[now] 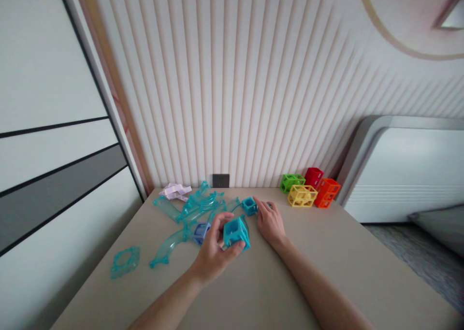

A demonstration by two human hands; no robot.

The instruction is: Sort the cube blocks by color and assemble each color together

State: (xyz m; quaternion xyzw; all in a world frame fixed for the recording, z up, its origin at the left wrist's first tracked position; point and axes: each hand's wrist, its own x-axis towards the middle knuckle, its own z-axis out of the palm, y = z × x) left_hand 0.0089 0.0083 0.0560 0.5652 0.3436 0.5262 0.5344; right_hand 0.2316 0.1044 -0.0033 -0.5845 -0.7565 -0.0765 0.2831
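My left hand (pixel 216 250) is closed around a turquoise open-frame cube block (pixel 235 232), held tilted above the table with the thumb at its lower edge. Farther back, my right hand (pixel 270 220) has its fingertips at the right edge of a second turquoise cube block (pixel 249 206), which sits on the table. Part of that grip is hidden by the hand itself. A blue-violet cube block (pixel 201 232) lies just behind my left hand, partly covered by it.
Clear turquoise curved track pieces (pixel 195 209) are heaped at the back left, beside pale lilac pieces (pixel 176 191). A turquoise square ring plate (pixel 125 261) lies front left. Green (pixel 292 181), yellow (pixel 302 195), red (pixel 313 177) and orange (pixel 327 193) blocks stand back right, near the ribbed wall.
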